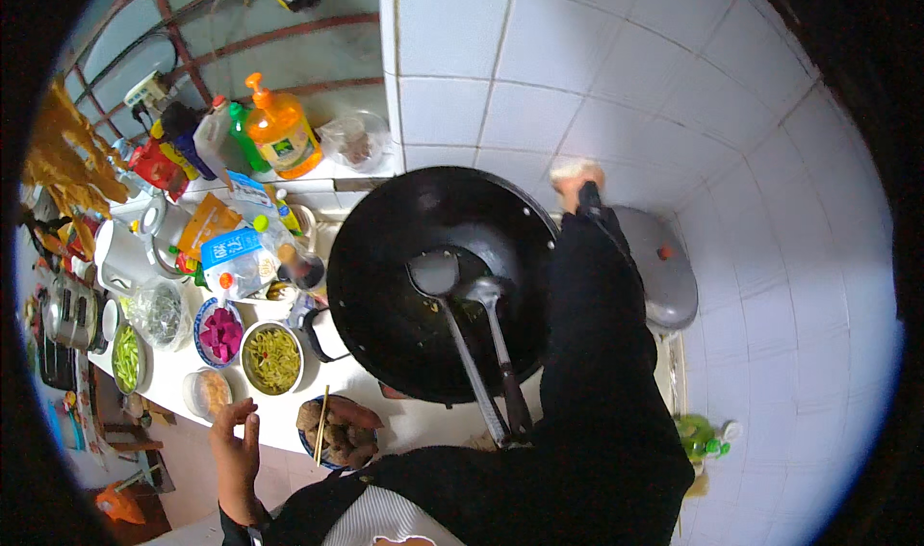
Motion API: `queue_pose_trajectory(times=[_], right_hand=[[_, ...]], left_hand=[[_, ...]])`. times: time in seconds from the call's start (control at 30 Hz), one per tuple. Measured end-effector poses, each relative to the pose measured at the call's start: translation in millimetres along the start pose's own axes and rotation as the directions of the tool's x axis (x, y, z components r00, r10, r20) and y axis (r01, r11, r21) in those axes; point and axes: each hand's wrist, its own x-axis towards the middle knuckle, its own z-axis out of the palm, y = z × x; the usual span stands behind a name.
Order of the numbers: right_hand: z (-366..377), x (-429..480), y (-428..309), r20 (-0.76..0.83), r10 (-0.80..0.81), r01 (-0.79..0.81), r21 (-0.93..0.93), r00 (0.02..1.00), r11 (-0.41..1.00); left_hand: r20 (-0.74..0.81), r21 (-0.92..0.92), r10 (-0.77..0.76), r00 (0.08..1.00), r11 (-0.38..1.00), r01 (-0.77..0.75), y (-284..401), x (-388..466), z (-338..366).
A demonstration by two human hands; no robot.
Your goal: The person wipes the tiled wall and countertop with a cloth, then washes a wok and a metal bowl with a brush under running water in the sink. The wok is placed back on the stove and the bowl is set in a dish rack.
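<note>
My left hand (237,445) hovers by the counter's front edge, fingers apart and a little bent, holding nothing. It is nearest to a small tub (209,394) with orange-pink contents. Beyond the large black wok (390,257), my right hand (575,188) is blurred near the tiled wall, its fingers closed around a black handle (590,198); whether that handle belongs to the wok cannot be told. Inside the wok rest a metal spatula (436,271) and a ladle (488,293), their handles towards me. Bits of food cling to the wok's bottom.
Left of the wok stand bowls of sliced green vegetable (273,358) and purple chunks (219,335), and a bowl of brown tubers (339,434) with chopsticks (322,427). Bottles, including an orange pump bottle (283,134), line the sill. A grey lid (657,268) lies right.
</note>
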Motion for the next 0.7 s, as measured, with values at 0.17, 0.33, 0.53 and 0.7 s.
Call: queue_pose_trajectory(times=[0.17,0.33,0.53,0.7], right_hand=[[0,29,-6,-0.426,0.498,-0.273,0.487,0.755,0.83],[-23,43,-105,-0.643,0.473,0.192,0.692,0.602,0.696],[-32,-41,-218,-0.365,-0.581,0.632,0.027,0.728,0.775],[-53,-27,-194,-0.101,-0.809,0.596,-0.624,0.579,0.505]], left_hand=[[-0.014,0.001,-0.02,1.0,1.0,0.02,-4,-11,-10],[0.01,-0.012,-0.039,0.999,0.999,0.04,-3,-8,-3],[0.052,0.024,0.106,0.993,0.994,-0.108,13,5,16],[0.063,0.057,0.145,0.987,0.987,-0.149,30,14,18]])
